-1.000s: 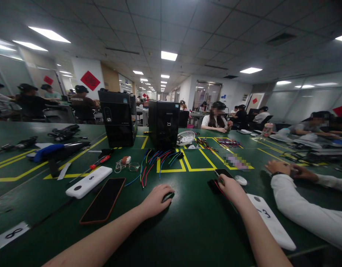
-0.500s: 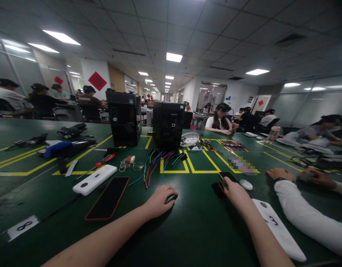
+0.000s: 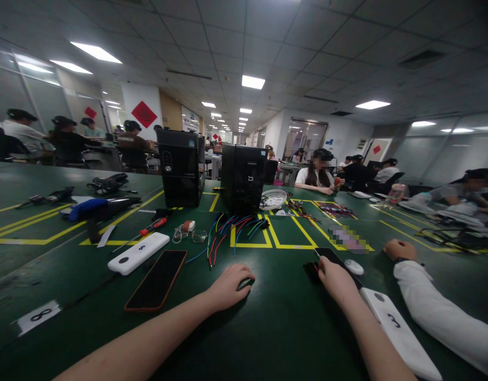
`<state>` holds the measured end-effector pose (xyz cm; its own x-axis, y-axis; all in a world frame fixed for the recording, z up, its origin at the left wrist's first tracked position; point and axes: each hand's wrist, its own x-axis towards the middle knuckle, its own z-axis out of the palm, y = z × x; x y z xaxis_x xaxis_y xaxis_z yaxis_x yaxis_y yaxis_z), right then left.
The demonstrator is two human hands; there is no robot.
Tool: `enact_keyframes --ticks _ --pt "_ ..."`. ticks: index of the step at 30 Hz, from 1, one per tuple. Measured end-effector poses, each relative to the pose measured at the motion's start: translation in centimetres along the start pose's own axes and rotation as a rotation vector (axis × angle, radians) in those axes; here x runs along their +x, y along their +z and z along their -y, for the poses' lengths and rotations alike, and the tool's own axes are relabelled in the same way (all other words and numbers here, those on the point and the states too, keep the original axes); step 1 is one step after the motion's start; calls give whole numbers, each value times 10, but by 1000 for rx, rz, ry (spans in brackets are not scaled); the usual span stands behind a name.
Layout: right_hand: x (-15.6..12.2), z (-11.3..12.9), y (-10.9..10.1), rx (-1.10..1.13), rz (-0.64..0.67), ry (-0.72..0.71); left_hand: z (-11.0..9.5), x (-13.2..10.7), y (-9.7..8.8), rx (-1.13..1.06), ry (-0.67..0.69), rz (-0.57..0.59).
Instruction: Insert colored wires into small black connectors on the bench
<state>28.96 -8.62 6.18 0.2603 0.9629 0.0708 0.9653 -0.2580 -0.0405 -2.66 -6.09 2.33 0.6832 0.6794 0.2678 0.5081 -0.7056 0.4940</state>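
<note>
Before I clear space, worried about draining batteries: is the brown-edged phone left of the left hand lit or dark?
Dark: the phone lies screen up on the green table, showing plain black, no lit display.

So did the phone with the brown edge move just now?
No. Judged against the yellow tape, the brown-edged phone shows no shift either way; only the camera's view moved.

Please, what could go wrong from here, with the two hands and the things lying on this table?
1. The left arm is close to the phone with the brown edge; moving sideways, it might push that phone.
2. The wires lie loose beside the glasses; if someone pulls them, they could perhaps catch and drag the glasses.
3. The right hand is near a small white object and might knock it toward the co-worker's hand.
</note>
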Motion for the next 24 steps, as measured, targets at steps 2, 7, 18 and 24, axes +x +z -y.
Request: enact_keyframes --ticks 2,7,18,24 --pt "2 1 4 58 -9 -4 -1 0 -1 5 -6 9" --pt "10 -4 11 232 2 -10 -1 0 -1 8 -7 9" --pt "23 -21 23 444 -49 -30 1 0 1 18 10 -4" --pt "20 -22 21 457 -33 -21 -1 1 1 17 4 9"
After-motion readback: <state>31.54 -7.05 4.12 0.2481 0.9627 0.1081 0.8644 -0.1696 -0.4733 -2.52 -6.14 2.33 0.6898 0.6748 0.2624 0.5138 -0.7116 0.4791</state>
